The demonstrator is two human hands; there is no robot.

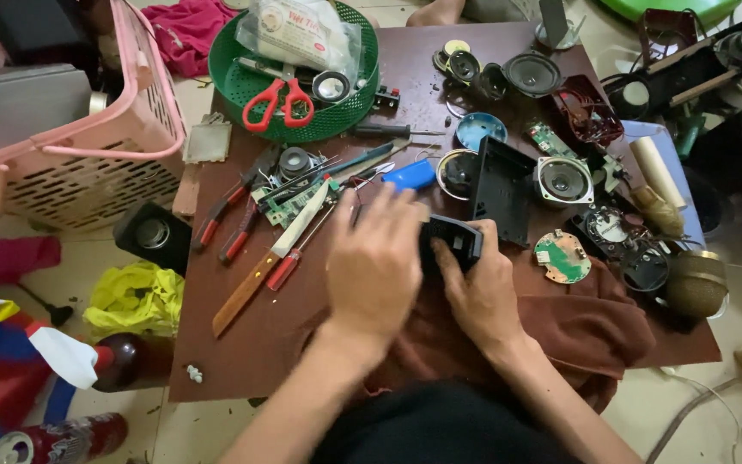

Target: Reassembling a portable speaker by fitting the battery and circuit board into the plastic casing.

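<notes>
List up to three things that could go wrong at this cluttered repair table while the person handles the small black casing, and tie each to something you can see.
1. A knife lies bare beside the left hand; a careless sideways reach might meet its blade.
2. Bare circuit boards, such as the round green one, sit close to the right hand and could be knocked or scratched.
3. Both hands grip the black casing over a brown cloth; any small part that drops could vanish in its folds.
</notes>
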